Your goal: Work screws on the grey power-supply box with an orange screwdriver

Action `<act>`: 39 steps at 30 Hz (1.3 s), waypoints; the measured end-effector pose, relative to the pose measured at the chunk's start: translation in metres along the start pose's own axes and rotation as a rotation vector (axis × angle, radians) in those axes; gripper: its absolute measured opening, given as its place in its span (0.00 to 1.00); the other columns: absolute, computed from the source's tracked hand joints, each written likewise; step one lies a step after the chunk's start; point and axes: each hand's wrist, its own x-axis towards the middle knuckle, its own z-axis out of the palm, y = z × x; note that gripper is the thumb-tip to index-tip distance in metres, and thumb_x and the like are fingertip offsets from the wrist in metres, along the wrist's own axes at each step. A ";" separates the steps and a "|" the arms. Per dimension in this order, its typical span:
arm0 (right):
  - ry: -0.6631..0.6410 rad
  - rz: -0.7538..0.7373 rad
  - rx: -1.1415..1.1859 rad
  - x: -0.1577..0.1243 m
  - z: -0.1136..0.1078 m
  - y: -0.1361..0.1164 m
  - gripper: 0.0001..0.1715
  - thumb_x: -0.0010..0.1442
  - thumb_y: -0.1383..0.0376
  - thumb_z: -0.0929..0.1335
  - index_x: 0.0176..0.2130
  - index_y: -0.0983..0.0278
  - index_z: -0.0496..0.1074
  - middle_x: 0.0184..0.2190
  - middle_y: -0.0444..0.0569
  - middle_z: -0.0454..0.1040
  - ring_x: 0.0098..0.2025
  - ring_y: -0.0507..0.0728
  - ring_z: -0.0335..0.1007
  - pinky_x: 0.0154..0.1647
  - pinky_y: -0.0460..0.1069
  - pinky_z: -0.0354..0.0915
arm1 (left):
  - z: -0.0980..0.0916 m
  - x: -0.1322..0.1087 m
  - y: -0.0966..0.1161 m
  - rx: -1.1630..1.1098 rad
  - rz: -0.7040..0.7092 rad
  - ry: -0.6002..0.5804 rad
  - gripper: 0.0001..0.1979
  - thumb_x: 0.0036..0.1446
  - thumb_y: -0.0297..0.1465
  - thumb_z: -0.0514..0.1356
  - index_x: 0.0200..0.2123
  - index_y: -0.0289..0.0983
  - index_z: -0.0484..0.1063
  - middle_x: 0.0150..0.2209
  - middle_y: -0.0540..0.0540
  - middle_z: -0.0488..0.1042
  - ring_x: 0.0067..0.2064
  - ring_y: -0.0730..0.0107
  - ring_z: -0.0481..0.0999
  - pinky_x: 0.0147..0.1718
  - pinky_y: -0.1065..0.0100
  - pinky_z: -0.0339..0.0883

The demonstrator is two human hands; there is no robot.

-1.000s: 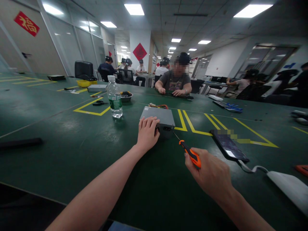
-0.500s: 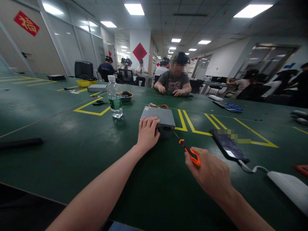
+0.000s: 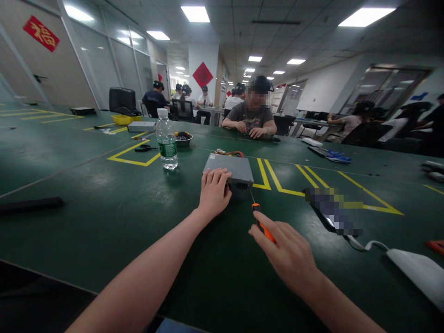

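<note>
Grey computer power supply [image 3: 234,165], one: sitting on green table [image 3: 111,217] straight ahead, wires [image 3: 231,152] trailing from far side, socket [image 3: 242,185] facing near side. Left hand [image 3: 215,189]: lying over near-left edge, presumably steadying unit against turning; clasping or merely pressing, cannot tell. Orange-and-black screwdriver [image 3: 266,232], one: right hand [image 3: 287,252] gripping handle, shaft pointing up at near-right corner, apparently angled for reaching low there; tip contact too small to judge. Water bottle [image 3: 168,147]: standing upright, well left. Smartphone [image 3: 329,210], blurred: lying right, apart.

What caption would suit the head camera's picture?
Left hand on a grey box, right hand holding an orange-and-black screwdriver.
</note>
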 end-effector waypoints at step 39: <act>0.006 0.103 0.051 0.005 -0.001 -0.004 0.12 0.58 0.69 0.61 0.43 0.69 0.66 0.47 0.63 0.67 0.47 0.61 0.66 0.42 0.55 0.66 | -0.007 0.002 -0.002 -0.018 0.015 -0.039 0.17 0.52 0.23 0.51 0.45 0.42 0.63 0.53 0.52 0.67 0.57 0.68 0.59 0.61 0.55 0.39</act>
